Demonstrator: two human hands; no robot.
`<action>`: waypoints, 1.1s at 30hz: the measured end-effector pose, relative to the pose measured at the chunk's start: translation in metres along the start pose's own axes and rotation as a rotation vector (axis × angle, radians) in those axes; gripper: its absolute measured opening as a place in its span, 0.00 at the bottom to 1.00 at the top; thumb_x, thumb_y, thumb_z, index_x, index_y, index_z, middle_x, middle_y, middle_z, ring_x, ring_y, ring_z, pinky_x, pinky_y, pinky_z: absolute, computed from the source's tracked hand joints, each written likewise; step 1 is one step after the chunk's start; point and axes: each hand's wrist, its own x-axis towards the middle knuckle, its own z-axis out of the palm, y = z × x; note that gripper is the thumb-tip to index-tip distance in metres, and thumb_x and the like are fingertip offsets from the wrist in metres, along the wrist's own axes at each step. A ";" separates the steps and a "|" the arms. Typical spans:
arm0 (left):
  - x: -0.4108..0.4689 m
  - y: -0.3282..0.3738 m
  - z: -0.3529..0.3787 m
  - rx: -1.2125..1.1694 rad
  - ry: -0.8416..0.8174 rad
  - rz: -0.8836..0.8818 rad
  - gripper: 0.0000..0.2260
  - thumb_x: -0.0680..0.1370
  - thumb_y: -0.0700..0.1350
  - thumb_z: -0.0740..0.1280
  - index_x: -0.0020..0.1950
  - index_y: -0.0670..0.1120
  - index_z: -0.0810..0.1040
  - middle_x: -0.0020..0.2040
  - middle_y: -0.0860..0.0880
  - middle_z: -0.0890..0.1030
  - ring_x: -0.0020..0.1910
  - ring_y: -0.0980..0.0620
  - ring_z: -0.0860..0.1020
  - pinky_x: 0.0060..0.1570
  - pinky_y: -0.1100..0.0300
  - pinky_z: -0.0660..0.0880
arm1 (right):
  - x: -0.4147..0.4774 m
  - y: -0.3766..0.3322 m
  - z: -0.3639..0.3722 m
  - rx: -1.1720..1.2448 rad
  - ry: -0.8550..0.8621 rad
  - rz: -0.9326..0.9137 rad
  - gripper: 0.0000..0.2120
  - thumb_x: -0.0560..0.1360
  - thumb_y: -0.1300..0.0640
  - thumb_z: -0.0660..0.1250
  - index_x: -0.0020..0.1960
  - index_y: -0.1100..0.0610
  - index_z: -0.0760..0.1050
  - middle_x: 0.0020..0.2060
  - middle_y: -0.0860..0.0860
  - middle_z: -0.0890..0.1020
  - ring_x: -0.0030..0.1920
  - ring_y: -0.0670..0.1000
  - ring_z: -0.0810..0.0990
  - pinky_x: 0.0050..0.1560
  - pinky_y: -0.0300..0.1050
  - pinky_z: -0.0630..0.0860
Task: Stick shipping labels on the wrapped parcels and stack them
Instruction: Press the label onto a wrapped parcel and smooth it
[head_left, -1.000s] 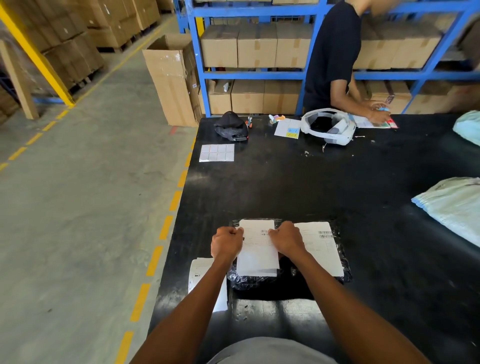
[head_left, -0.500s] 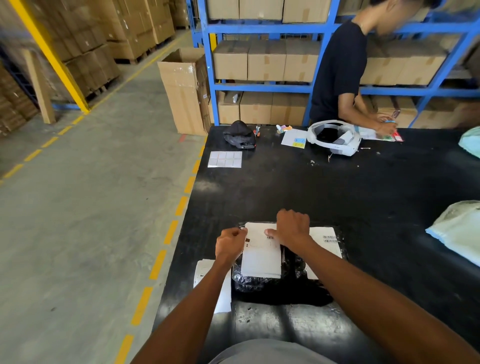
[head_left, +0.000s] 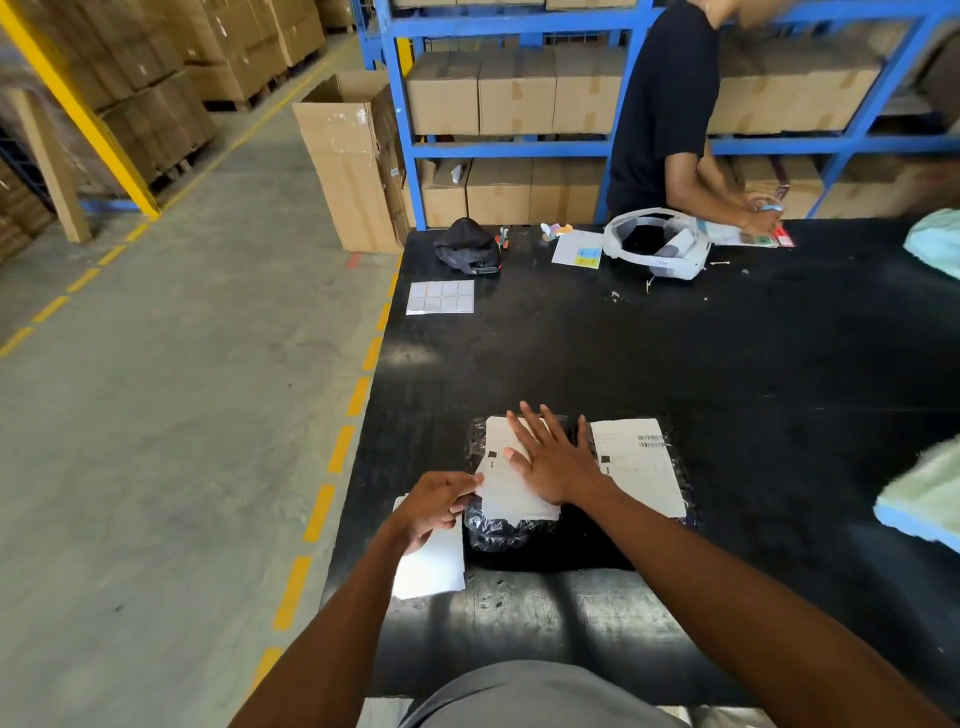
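Note:
A black plastic-wrapped parcel (head_left: 498, 535) lies on the black table (head_left: 675, 364) close to me. A white shipping label (head_left: 511, 499) lies on its left half, a second white label (head_left: 641, 467) with a barcode on its right half. My right hand (head_left: 553, 457) lies flat on the left label, fingers spread. My left hand (head_left: 439, 501) pinches that label's left edge with its fingertips. A white backing sheet (head_left: 431, 566) lies on the table under my left wrist.
A sheet of square stickers (head_left: 440, 297), a black cap (head_left: 467, 249), a white headset (head_left: 657, 247) and papers lie at the table's far end, where another person (head_left: 670, 114) works. Pale green parcels (head_left: 924, 506) sit at the right edge. The table's left edge borders open floor.
My right hand has opened from a pinch on the label's top edge to a flat palm pressing on it. My left hand slid down to the label's left edge.

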 end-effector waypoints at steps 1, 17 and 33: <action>-0.005 -0.003 -0.001 0.005 -0.038 -0.026 0.19 0.81 0.49 0.67 0.29 0.50 0.78 0.29 0.51 0.60 0.27 0.55 0.56 0.27 0.64 0.54 | 0.000 0.000 0.001 -0.005 0.003 -0.001 0.31 0.82 0.34 0.39 0.82 0.42 0.36 0.81 0.43 0.36 0.82 0.51 0.35 0.75 0.72 0.34; -0.012 -0.072 0.008 0.293 -0.343 -0.338 0.14 0.75 0.55 0.73 0.43 0.44 0.80 0.25 0.51 0.68 0.26 0.54 0.59 0.28 0.61 0.54 | -0.004 0.000 -0.001 -0.025 -0.006 -0.022 0.53 0.67 0.17 0.47 0.81 0.43 0.33 0.81 0.44 0.33 0.81 0.51 0.32 0.74 0.73 0.32; 0.005 -0.086 0.013 0.928 -0.246 -0.164 0.18 0.79 0.59 0.64 0.49 0.46 0.84 0.46 0.47 0.84 0.46 0.49 0.81 0.56 0.53 0.76 | -0.052 -0.035 0.008 0.376 0.217 0.276 0.48 0.77 0.41 0.69 0.82 0.60 0.45 0.82 0.57 0.43 0.81 0.60 0.55 0.75 0.53 0.64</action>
